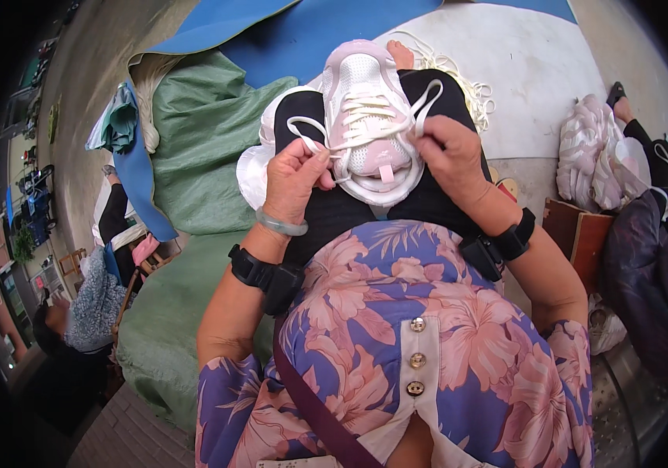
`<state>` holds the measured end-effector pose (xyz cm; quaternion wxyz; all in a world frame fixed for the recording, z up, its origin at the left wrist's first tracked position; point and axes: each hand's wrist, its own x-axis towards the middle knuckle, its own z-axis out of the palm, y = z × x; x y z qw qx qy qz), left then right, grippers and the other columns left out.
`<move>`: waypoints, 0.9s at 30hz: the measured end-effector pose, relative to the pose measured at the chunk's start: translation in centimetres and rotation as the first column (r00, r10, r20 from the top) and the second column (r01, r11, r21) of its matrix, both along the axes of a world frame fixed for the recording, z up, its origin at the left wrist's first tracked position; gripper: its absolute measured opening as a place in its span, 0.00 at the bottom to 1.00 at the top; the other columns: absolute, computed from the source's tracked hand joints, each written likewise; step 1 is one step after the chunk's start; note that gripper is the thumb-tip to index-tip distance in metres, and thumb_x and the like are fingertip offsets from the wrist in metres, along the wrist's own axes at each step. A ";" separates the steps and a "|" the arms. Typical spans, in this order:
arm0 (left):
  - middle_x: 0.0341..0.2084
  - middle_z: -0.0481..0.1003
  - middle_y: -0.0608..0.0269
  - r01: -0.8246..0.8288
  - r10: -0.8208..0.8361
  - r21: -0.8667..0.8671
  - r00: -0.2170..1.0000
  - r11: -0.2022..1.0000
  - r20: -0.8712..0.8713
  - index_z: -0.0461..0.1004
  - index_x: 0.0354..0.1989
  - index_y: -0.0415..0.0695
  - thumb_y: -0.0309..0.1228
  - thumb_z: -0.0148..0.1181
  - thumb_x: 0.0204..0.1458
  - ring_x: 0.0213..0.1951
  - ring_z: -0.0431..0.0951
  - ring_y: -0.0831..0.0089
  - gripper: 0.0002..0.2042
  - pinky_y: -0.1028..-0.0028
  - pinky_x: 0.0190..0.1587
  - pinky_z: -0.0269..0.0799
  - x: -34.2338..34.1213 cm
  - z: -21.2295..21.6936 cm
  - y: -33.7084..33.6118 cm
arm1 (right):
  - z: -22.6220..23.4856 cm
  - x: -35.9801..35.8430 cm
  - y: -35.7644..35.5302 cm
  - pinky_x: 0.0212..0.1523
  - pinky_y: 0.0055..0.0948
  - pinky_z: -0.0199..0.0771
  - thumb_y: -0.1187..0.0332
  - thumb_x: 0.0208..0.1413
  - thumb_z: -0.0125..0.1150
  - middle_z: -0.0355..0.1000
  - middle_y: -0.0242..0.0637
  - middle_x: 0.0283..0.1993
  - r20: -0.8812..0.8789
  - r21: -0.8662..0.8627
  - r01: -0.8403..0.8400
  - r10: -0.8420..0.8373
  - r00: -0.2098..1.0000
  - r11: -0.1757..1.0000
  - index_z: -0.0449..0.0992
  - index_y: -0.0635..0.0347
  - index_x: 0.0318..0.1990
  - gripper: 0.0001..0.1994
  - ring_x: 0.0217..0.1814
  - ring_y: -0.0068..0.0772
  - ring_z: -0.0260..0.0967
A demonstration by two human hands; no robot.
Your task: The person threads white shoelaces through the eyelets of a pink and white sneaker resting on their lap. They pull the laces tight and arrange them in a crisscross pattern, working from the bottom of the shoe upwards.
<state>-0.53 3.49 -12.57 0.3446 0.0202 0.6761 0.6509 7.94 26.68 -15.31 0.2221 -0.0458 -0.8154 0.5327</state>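
A pink and white sneaker rests on my lap, toe pointing away from me and its collar toward my belly. Cream shoelaces cross its tongue in several rows. At the shoe's left side my left hand pinches a lace, which loops up above the fingers. My right hand is closed on the lace at the right side, near the upper eyelets, with a loop standing up from it. Part of another white and pink shoe shows beyond my left hand, mostly hidden.
A bundle of loose cream laces lies on a white sheet. Green cloth and blue mats spread at left and ahead. More pink-white shoes sit piled at right beside a wooden box. Other people sit at both sides.
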 end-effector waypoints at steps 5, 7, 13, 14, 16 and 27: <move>0.23 0.73 0.68 -0.010 0.013 0.055 0.999 0.998 -0.050 0.70 0.33 0.43 0.30 0.54 0.56 0.20 0.69 0.84 0.05 0.83 0.25 0.67 0.5 -0.4 1.0 | -0.9 0.2 0.2 0.29 0.34 0.67 0.79 0.38 0.59 0.68 0.41 0.25 -0.103 0.268 -0.084 0.115 0.988 0.960 0.70 0.60 0.26 0.06 0.27 0.45 0.67; 0.22 0.72 0.69 -0.041 0.045 0.095 0.998 0.995 -0.038 0.70 0.33 0.43 0.30 0.53 0.56 0.20 0.69 0.84 0.04 0.84 0.25 0.67 0.4 -0.6 1.6 | -1.0 0.5 0.5 0.28 0.32 0.67 0.76 0.41 0.60 0.68 0.40 0.24 0.004 0.179 -0.053 0.053 0.999 0.982 0.70 0.60 0.25 0.05 0.26 0.40 0.67; 0.21 0.72 0.69 -0.015 0.030 0.110 0.990 0.994 -0.135 0.70 0.33 0.42 0.29 0.53 0.57 0.19 0.68 0.85 0.05 0.85 0.23 0.66 0.9 -1.9 2.3 | 1.5 1.8 1.1 0.22 0.29 0.64 0.61 0.50 0.62 0.66 0.40 0.17 0.453 0.037 0.003 -0.019 0.891 0.999 0.73 0.62 0.26 0.13 0.18 0.29 0.63; 0.19 0.70 0.69 -0.068 0.083 0.105 0.987 0.992 -0.138 0.69 0.28 0.39 0.26 0.53 0.55 0.17 0.68 0.86 0.05 0.85 0.21 0.63 1.0 -1.8 2.6 | 1.8 2.0 0.7 0.22 0.29 0.65 0.60 0.50 0.62 0.66 0.41 0.16 0.454 0.004 -0.030 0.025 0.891 1.000 0.73 0.63 0.25 0.14 0.18 0.29 0.64; 0.18 0.70 0.68 -0.060 0.075 0.089 0.982 0.994 -0.175 0.68 0.28 0.39 0.25 0.53 0.54 0.17 0.69 0.85 0.05 0.84 0.20 0.64 0.9 -2.3 2.6 | 1.9 1.9 -0.3 0.22 0.30 0.65 0.58 0.51 0.59 0.67 0.43 0.16 0.487 -0.076 -0.123 0.144 0.862 0.990 0.73 0.65 0.22 0.17 0.19 0.32 0.67; 0.18 0.70 0.69 -0.016 -0.009 -0.060 0.919 0.998 -0.393 0.69 0.27 0.40 0.27 0.54 0.54 0.18 0.68 0.85 0.06 0.83 0.22 0.66 0.2 -3.5 3.5 | 1.8 -2.0 -4.7 0.13 0.21 0.65 0.74 0.54 0.46 0.69 0.36 0.21 0.612 -0.518 -0.028 0.393 0.686 0.855 0.66 0.65 0.33 0.04 0.16 0.22 0.68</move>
